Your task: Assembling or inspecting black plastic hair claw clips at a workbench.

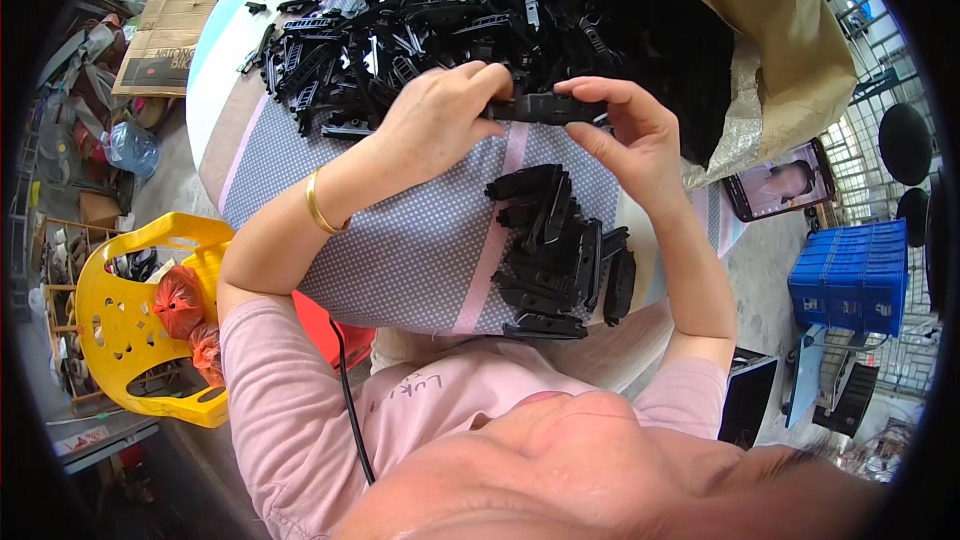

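1) We saw the black part held level in the air over the near edge of the large pile, between the two hands and clear of the tablecloth
2) Our left hand had thumb and forefinger pinched on the part's left end; its other fingers were curled, and we could not tell whether they touched it
3) Our right hand gripped the other end, forefinger along the far edge and thumb against the near one, the palm standing open
4) We judged the part light and stiff, most likely moulded plastic, so a fingertip pinch at each end seemed enough; the long side edges looked the surest hold
5) We thought its smooth faces might slip under dry fingers, and any thin tabs or clips might snap if bent, so pressure belonged on the solid body
6) Beyond the hands we had the large pile of loose black pieces, some with pale metallic strips, lying beside a tan sack
7) Nearer us lay a smaller heap of similar black parts, stacked across one another, with a phone off to the right
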A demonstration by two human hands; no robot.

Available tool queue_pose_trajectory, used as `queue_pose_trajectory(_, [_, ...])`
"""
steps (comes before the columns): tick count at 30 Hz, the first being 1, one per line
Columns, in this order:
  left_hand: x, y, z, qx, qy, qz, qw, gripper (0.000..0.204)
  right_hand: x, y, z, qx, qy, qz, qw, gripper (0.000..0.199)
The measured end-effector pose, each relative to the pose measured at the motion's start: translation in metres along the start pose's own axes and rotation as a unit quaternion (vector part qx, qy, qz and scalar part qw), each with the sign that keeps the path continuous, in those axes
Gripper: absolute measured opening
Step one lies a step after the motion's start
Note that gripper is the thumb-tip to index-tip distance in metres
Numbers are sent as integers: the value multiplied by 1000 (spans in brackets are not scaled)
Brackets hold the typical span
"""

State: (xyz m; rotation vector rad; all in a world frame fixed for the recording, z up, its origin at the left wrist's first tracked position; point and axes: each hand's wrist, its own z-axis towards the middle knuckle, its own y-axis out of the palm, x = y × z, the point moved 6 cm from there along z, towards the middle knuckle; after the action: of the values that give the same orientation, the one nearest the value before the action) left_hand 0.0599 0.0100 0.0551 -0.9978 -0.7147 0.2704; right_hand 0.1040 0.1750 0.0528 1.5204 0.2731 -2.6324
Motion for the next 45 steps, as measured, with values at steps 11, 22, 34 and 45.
queue_pose_trajectory(11, [-12, 15, -5, -56, -125, -362, 922, 46, -12, 20, -2, 6, -129, -293, 947, 44])
queue_pose_trajectory(22, [-9, 13, -10, -47, -160, -427, 888, 46, -19, 27, -9, 14, -212, -396, 893, 44])
queue_pose_trajectory(34, [-2, 9, -6, -21, -98, -383, 918, 44, -4, 12, -3, 19, 1, -265, 964, 53])
queue_pose_trajectory(45, [19, -2, -9, 46, 40, -226, 972, 36, -8, 12, -10, -52, -85, -389, 916, 43])
